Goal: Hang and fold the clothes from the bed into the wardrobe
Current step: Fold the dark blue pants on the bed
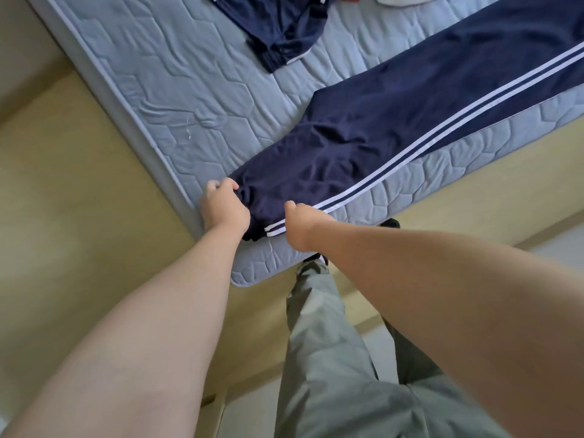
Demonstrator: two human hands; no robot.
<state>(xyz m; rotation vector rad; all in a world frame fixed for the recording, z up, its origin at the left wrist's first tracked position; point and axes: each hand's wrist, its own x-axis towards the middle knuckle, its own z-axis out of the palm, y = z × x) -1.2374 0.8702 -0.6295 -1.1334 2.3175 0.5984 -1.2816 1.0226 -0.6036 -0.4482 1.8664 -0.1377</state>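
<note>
Trousers (395, 121) navy, white-striped, flat on bed (158, 90)

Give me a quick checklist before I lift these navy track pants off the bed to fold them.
1. Left hand grip on the navy track pants: ok, fingers curled into the end.
2. Right hand grip: ok, holds the striped edge.
3. Pants spread along the mattress: ok, wrinkled near the hands.
4. Other navy garment apart from the pants: ok.
5. Far end free: cannot tell, it runs out of frame.
6. Way to the wardrobe: cannot tell, not in view.
</note>
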